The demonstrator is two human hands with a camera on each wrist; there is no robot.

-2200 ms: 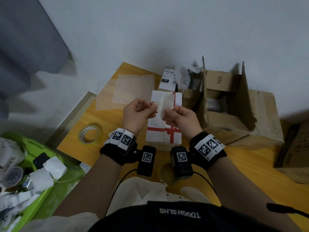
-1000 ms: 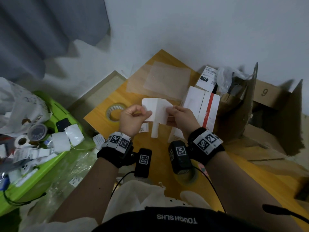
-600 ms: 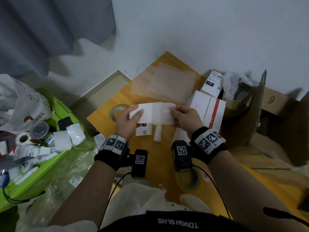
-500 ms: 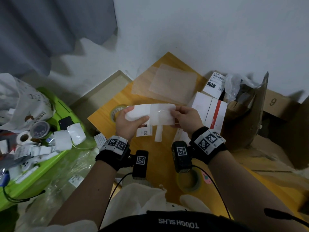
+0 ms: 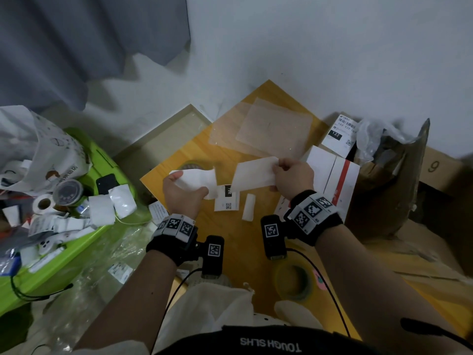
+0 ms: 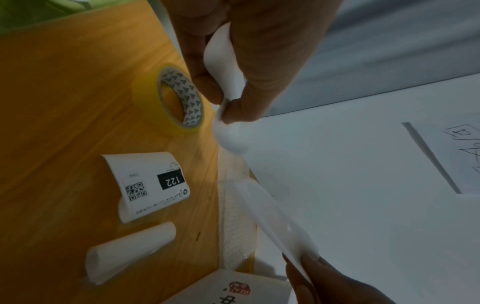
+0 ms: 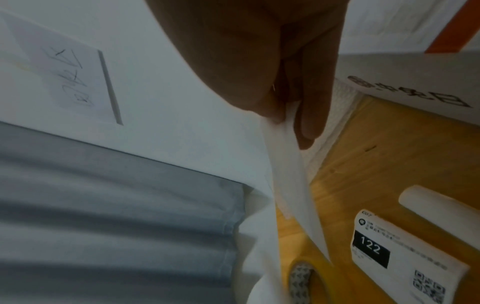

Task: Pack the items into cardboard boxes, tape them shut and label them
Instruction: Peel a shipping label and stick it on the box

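A label (image 5: pixel 252 175) is being pinched by the right hand (image 5: pixel 293 179) above the tabletop (image 5: pixel 230 242) — its peeled backing (image 5: pixel 195 179) is being gripped by the left hand (image 5: pixel 180 194). Thin, limp and probably sticky — the label is best being held by its edges.

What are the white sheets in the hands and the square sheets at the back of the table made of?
White sheets: thin matte paper, likely label and backing, since they curl and bend in the left hand and right hand. Square sheets: seemingly clear plastic, perhaps bubble wrap; the wood table shows through.
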